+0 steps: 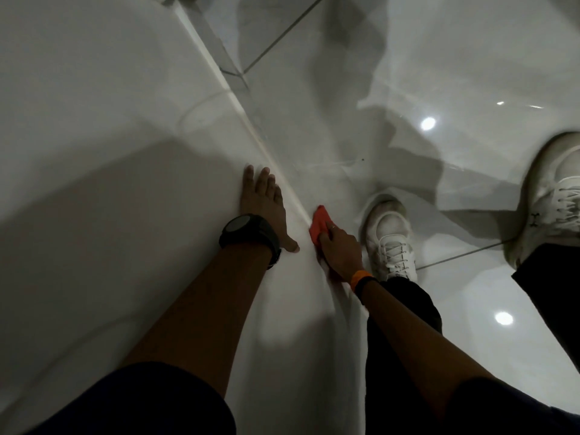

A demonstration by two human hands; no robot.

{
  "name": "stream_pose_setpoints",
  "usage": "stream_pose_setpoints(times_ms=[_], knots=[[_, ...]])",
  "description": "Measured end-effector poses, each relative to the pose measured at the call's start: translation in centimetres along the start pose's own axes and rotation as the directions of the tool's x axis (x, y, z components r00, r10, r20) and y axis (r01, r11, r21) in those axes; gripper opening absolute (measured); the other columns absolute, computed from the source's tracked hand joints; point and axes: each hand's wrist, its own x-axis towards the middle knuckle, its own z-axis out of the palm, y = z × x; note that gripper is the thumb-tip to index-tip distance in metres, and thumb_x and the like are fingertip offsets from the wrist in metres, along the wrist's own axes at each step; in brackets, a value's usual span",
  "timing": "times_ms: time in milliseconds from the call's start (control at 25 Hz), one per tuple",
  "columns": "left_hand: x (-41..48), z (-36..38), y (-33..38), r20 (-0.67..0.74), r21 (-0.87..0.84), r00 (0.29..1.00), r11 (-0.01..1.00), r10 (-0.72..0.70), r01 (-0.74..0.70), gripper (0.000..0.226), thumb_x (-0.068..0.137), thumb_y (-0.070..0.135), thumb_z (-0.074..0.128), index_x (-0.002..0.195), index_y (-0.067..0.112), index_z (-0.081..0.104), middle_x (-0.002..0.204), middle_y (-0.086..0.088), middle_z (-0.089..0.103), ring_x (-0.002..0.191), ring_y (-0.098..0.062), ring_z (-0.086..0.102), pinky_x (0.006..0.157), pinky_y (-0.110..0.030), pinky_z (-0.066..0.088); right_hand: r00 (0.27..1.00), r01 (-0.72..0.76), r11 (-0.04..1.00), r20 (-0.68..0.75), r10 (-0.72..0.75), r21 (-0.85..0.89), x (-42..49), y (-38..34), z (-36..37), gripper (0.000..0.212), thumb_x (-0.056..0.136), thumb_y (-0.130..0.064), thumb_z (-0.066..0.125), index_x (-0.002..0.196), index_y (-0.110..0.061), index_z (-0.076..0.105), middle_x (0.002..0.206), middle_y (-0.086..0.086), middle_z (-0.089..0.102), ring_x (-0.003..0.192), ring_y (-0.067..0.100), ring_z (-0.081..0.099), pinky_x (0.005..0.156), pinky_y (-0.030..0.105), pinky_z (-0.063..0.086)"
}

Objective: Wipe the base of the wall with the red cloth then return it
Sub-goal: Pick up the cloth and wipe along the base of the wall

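Glossy floor tiles [408, 73] meet the wall [94, 120]. At six o'clock, the right hand [340, 249] clenches the red cloth [320, 226] against the wall's base; at nine, the left hand [265, 205] braces flat, fingers spread. Slick tiles could cause slipping.

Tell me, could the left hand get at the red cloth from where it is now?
Probably yes: the left hand lies flat on the wall, just beside the red cloth in the right hand, nothing between them.

- Left hand [262, 202], black watch [249, 235] on its wrist, lies flat on the pale wall [110, 120].
- Right hand [340, 249] presses a bunched red cloth [320, 224] against the wall's base.
- White laced sneakers [390, 240] stand on glossy floor tiles [439, 58].
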Motion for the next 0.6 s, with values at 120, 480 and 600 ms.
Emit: stream_pose_setpoints(times_ms=[120,480,600], knots=[[-2.1,0.1,0.4,-0.048,-0.188,0.998,0.981,0.028,-0.037,0.118,0.082,0.084,0.048,0.162,0.007,0.007,0.169,-0.019,0.004,0.158,-0.036,0.000,0.126,-0.056,-0.005,0.992,-0.126,0.953,0.060,0.114,0.276,-2.4,0.8,-2.9,0.034,0.105,-0.028,0.046,0.102,-0.016,0.077,0.095,0.011,0.077,0.096,0.035,0.070,0.087,0.039,0.054],[-10.3,-4.7,3.0,-0.274,-0.878,0.948,-0.360,-0.163,-0.315,0.046,0.104,0.023,0.057,0.149,0.029,0.047,0.127,-0.014,0.069,0.120,-0.028,0.066,0.105,-0.042,0.052,0.947,-0.276,0.140,0.294,-0.130,0.951,-10.5,-5.0,-17.7,0.058,0.106,-0.043,0.033,0.120,-0.005,0.075,0.125,0.019,0.074,0.107,0.033,0.075,0.102,0.046,0.060],[-15.5,-9.8,2.7,-0.300,-0.646,0.814,-0.522,-0.498,-0.557,0.028,0.100,0.009,0.062,0.122,0.026,0.060,0.105,-0.010,0.073,0.098,-0.027,0.072,0.081,-0.043,0.061,0.945,-0.211,0.115,0.232,-0.228,0.971,-14.4,-9.3,-23.1,0.067,0.105,-0.057,0.032,0.141,-0.009,0.062,0.143,0.015,0.063,0.128,0.033,0.063,0.116,0.047,0.048]])
